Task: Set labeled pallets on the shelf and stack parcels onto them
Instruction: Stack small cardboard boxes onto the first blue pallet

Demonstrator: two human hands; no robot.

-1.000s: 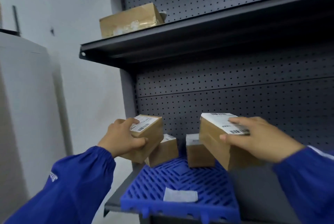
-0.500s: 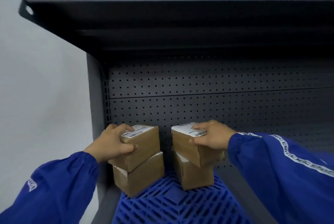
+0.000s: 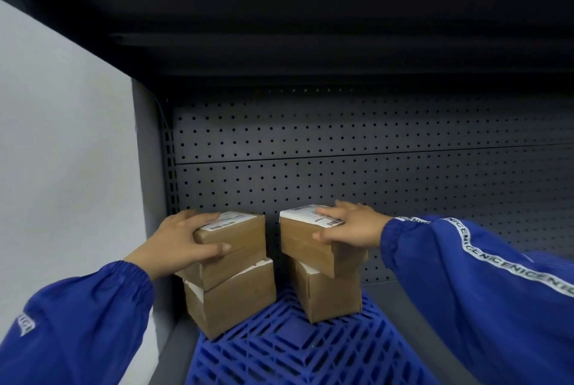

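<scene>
Two parcel stacks [image 3: 230, 263] [image 3: 323, 263] side by side on the pallet [image 3: 295, 350].

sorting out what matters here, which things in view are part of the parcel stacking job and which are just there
Part of the job:
- blue pallet
- left stack: top parcel under the left hand, bottom parcel
- right stack: upper parcel under the right hand, lower parcel

Just there:
- pegboard back panel
- overhead shelf
- white wall

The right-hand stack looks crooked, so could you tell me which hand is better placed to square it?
Probably the right hand: it grips the top parcel overhanging the lower parcel, while the left hand holds the other stack.
</scene>
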